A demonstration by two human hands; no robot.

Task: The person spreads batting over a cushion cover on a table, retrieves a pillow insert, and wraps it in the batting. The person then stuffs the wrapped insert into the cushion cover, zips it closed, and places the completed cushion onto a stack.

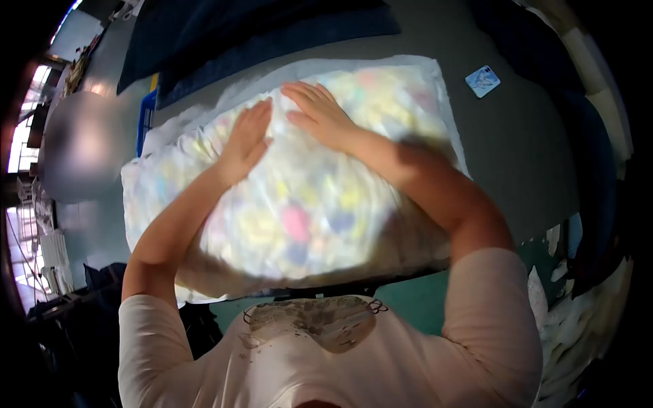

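Observation:
A large, puffy white pillow point(320, 197) lies across the table in front of me. Through its thin cover show blurred patches of yellow, pink and blue filling. My left hand point(246, 141) rests flat on its upper middle, fingers stretched away from me. Just right of it, my right hand point(321, 115) is also laid on the pillow, palm down, with the fingers extended and the thumb apart. Neither hand grips anything. The pillow's far edge is a flat white border beyond my fingertips.
Dark blue fabric point(272, 47) is spread on the far side of the grey table point(524, 156). A phone-shaped thing with a blue patterned back point(483, 81) lies right of the pillow. A blue crate point(145, 122) stands at the left edge. White material point(585, 333) is heaped at lower right.

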